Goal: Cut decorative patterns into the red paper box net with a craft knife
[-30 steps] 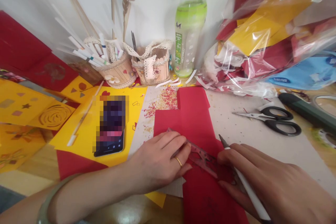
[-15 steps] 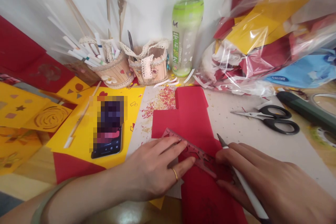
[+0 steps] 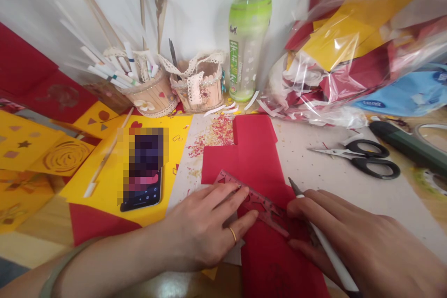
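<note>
A clear pink ruler (image 3: 254, 198) with cut-out shapes lies slantwise across a piece of red paper (image 3: 258, 163). The fingers and thumb of my left hand (image 3: 216, 223) hold it down against the paper; a gold ring is on that hand. My right hand (image 3: 349, 233) is closed around a white pen (image 3: 328, 253), whose dark pointed tip faces up and away from the sheet. Its fingertips rest at the ruler's right end, partly hiding it. Just beyond my right hand, black-handled scissors (image 3: 366, 156) lie on a whitish sheet.
A phone (image 3: 143, 191) rests on yellow paper (image 3: 84, 172) at left. Behind stand two decorated wooden holders (image 3: 150, 98) with pens and sticks, and a green drink bottle (image 3: 247, 46). Back right sits a clear bag of paper scraps (image 3: 335, 60); a dark green tool (image 3: 405, 144) lies nearby.
Almost nothing differs. Both hands, the ruler and the pen keep their places; the view has shifted very slightly.
</note>
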Action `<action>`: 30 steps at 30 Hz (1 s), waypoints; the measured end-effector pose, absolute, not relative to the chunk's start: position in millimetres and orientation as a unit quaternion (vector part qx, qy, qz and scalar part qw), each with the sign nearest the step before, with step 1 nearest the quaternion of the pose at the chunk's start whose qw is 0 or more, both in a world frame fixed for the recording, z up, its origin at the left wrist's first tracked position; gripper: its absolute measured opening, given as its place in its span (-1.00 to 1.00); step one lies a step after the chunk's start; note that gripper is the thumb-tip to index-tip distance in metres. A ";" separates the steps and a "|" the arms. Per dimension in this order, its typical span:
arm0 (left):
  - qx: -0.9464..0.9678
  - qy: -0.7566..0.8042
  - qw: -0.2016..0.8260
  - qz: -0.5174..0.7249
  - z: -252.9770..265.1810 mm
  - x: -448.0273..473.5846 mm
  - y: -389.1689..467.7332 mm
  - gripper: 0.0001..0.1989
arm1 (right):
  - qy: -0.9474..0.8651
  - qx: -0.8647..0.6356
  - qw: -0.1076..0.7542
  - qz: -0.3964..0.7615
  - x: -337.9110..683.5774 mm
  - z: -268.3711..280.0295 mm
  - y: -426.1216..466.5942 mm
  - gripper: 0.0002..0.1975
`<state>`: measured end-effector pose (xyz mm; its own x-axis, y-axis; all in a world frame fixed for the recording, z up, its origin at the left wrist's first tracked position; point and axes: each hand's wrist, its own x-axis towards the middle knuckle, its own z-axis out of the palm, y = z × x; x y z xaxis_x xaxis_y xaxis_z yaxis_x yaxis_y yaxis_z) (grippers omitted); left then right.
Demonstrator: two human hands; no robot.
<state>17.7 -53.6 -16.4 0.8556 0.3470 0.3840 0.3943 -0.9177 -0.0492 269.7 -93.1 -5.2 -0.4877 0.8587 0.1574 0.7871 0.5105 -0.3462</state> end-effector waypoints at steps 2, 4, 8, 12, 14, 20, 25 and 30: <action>-0.963 -0.190 0.068 -0.179 -15.5 17.9 -54.4 -0.69 | -0.866 -0.463 0.126 0.142 270.9 -6.2 -93.1 -0.91; -0.963 -0.190 0.075 -0.176 -15.6 18.2 -55.5 -0.69 | -0.866 -0.462 0.114 0.154 272.1 -6.6 -92.4 -0.91; -0.960 -0.194 0.083 -0.183 -16.5 19.1 -56.8 -0.68 | -0.854 -0.467 0.133 0.187 270.9 0.1 -86.6 -0.86; -0.960 -0.185 0.090 -0.189 -15.9 19.0 -55.6 -0.68 | -0.825 -0.486 0.175 0.229 268.7 13.1 -75.9 -0.76; -0.960 -0.181 0.090 -0.192 -15.7 18.2 -54.7 -0.68 | -0.818 -0.495 0.192 0.221 269.8 17.1 -71.9 -0.73; -0.963 -0.174 0.082 -0.186 -19.1 14.7 -52.7 -0.71 | -0.746 -0.541 0.281 0.269 266.2 18.5 -72.7 -0.74; -0.962 -0.176 0.079 -0.195 -20.4 14.3 -52.2 -0.68 | -0.682 -0.560 0.290 0.369 250.3 7.1 -80.9 -0.85; -0.958 -0.175 0.084 -0.211 -21.0 15.5 -52.6 -0.69 | -0.725 -0.502 0.309 0.357 245.7 -8.3 -83.9 -0.93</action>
<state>15.5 -52.6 -21.0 0.8495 0.3006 0.4336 0.3713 -0.9245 -0.0866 245.7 -83.9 -8.3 -0.3050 0.9482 0.0889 0.5074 0.2408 -0.8273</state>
